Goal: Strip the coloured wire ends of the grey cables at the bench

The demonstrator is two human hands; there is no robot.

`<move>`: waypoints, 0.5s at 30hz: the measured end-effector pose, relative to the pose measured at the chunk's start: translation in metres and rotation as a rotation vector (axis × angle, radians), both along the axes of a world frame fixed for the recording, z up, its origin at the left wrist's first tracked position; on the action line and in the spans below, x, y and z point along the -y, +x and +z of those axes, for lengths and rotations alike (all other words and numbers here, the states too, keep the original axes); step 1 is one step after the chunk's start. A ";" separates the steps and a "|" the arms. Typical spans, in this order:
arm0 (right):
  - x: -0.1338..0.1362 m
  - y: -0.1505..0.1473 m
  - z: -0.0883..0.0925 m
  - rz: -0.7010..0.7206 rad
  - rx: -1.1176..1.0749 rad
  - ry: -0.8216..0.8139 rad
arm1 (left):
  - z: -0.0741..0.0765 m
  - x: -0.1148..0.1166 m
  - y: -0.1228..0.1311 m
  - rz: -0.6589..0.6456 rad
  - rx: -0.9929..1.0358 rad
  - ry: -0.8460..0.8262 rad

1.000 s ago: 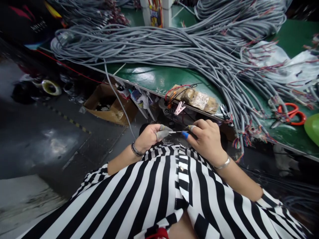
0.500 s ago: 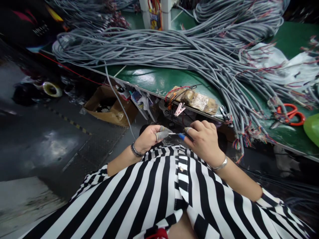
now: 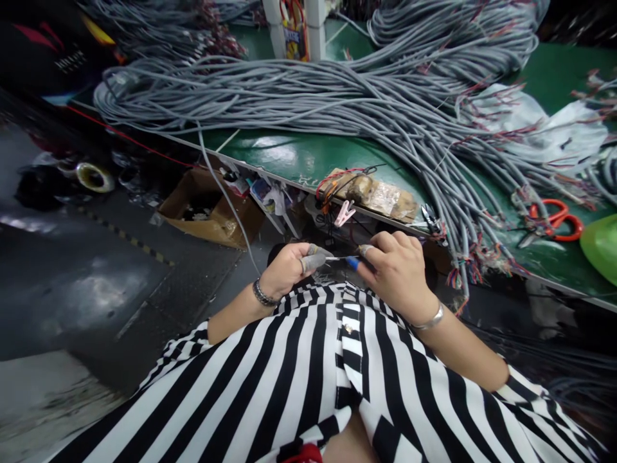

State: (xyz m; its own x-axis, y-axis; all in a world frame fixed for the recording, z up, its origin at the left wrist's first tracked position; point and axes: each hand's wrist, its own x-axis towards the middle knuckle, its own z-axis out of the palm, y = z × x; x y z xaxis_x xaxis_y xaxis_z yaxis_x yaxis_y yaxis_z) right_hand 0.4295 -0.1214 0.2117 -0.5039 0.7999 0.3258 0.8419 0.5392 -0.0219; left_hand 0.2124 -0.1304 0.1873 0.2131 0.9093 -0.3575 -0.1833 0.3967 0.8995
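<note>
My left hand [image 3: 285, 269] is closed in a pinch, with grey finger covers on its thumb and forefinger. Between them sits the stripped end of a grey cable [image 3: 336, 258], a thin pale stretch pointing right. My right hand [image 3: 399, 273] is also closed; a blue cover is on its thumb and a greyish one on its forefinger. These fingertips pinch the far tip of that cable end, whose fine strands are too small to make out. From the bench, a grey cable [image 3: 226, 193] hangs down behind my left hand.
Looped grey cables [image 3: 231, 96] with frayed coloured ends lie across the green bench [image 3: 284, 151]. At its front edge are a taped block [image 3: 380, 195], a pink clip [image 3: 345, 213] and small dark-handled cutters [image 3: 428, 218]. Red-handled scissors [image 3: 554, 218] lie right; a cardboard box [image 3: 212, 222] stands below.
The view has shifted slightly, so the bench and cables appear a little further left. Both hands keep nearly the same pinch on the cable end.
</note>
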 end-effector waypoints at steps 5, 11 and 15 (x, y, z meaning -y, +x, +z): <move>-0.001 0.000 0.002 0.012 0.016 -0.026 | 0.000 0.000 0.002 -0.003 -0.035 -0.002; -0.001 0.003 0.003 0.018 0.020 -0.015 | -0.003 -0.001 0.000 0.014 -0.051 0.007; -0.002 0.003 0.003 0.031 0.035 -0.030 | -0.001 -0.001 0.001 0.007 -0.043 0.007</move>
State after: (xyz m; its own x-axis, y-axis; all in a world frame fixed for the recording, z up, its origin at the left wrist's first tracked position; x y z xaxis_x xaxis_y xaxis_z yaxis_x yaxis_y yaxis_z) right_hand 0.4321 -0.1195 0.2142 -0.5388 0.7931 0.2839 0.8256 0.5642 -0.0094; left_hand 0.2132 -0.1297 0.1865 0.1910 0.9134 -0.3595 -0.1470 0.3887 0.9096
